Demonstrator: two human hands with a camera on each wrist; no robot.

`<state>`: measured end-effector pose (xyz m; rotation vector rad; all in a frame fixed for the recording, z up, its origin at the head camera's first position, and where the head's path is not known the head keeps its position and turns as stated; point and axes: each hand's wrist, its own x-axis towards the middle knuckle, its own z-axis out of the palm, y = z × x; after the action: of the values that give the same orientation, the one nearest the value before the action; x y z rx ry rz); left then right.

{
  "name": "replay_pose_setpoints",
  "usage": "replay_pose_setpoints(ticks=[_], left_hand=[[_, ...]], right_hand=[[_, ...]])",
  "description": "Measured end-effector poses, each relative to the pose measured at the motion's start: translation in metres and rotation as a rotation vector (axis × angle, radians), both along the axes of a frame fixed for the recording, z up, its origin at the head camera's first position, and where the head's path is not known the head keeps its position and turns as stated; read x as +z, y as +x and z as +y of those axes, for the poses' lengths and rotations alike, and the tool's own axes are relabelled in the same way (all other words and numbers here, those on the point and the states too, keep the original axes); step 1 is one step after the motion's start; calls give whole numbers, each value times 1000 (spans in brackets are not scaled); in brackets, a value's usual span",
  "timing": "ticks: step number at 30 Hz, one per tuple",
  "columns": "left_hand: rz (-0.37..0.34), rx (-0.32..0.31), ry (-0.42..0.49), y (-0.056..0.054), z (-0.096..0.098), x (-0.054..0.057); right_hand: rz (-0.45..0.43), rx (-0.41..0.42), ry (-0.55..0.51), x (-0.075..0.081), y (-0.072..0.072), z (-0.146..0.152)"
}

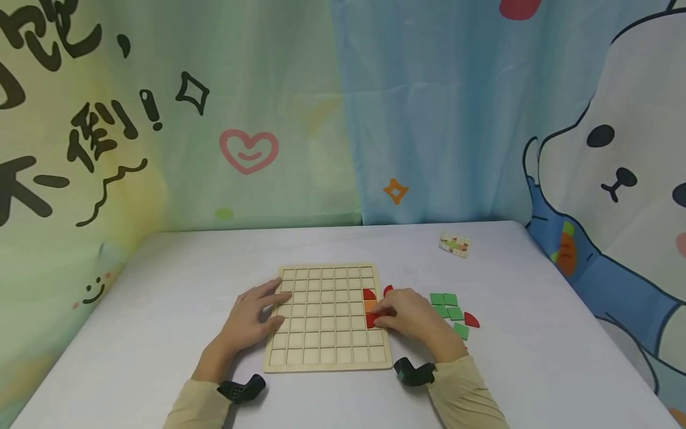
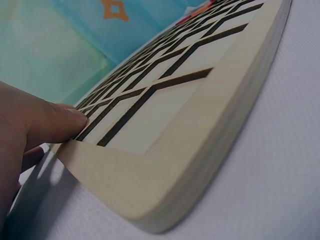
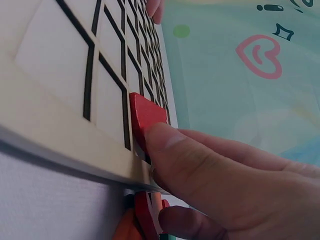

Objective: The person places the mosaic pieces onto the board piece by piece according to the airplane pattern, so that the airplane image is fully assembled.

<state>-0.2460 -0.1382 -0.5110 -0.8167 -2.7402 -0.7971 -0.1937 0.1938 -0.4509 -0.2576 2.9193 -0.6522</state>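
Note:
A wooden grid board (image 1: pixel 328 363) lies flat on the white table. My right hand (image 1: pixel 412 316) is at its right-hand column, pinching a red piece (image 3: pixel 145 112) between thumb and fingers, close over a cell. Just above that piece sit an orange square (image 1: pixel 370 305) and a red quarter-round piece (image 1: pixel 368 294), both in the same column. My left hand (image 1: pixel 248 316) rests along the board's left edge with its fingers spread; in the left wrist view the thumb lies on the rim. My right palm partly hides loose red and orange pieces (image 3: pixel 127 226) beside the board.
Right of the board lie several green squares (image 1: pixel 443 305) and a red quarter-round piece (image 1: pixel 471 320). Another red piece (image 1: pixel 388 289) shows past my right hand. A small patterned card (image 1: pixel 454 245) lies at the back right. A printed curtain (image 1: pixel 300 119) hangs behind the table.

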Motion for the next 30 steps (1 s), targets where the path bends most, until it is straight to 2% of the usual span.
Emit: replay_pose_setpoints(ticks=[8, 18, 30], left_hand=[[-21, 1, -4, -1, 3, 1], [-5, 12, -23, 1, 3, 2], [13, 9, -6, 2, 1, 1]], right_hand=[[13, 21, -1, -4, -1, 5], [-11, 19, -78, -4, 1, 6], [2, 39, -104, -4, -1, 7]])
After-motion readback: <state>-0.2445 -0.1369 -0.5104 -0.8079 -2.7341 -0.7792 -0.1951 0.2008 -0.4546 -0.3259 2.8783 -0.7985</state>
